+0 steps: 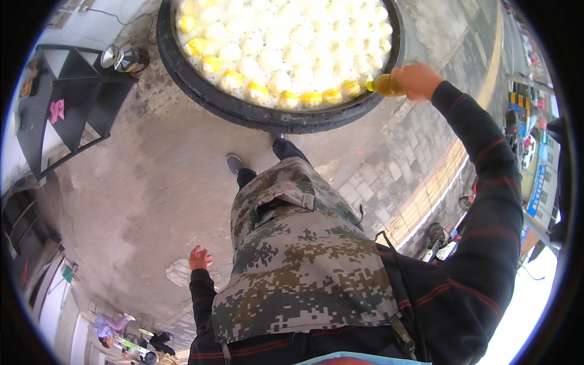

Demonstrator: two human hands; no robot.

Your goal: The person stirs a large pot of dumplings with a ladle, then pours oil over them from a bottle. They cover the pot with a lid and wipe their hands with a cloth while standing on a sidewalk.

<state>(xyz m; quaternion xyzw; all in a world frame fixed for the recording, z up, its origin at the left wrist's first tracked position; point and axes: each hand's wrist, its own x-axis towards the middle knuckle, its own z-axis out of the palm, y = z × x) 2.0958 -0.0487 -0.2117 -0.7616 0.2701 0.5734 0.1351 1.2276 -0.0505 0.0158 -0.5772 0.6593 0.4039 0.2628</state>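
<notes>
My right hand (417, 82) grips a squeeze bottle of yellow-brown liquid (389, 85), its yellow nozzle pointing left over the right front rim of a large round black pan (255, 117). Pale round buns or dumplings (278, 82) fill the pan in a whitish, bubbling liquid. Those along the front and left edge, such as the bun nearest the nozzle (350, 89), bear bright yellow liquid on top. Glare washes out the pan's far part. My left hand (200, 258) hangs at my left side, fingers apart and holding nothing.
A black angular stand (86, 86) with a pink cloth (57, 111) is at the left. Beside it, a large plastic bottle (132, 60) stands near the pan. A cable runs along the wall. Paving and parked scooters (438, 242) lie to the right. A person (109, 326) is at lower left.
</notes>
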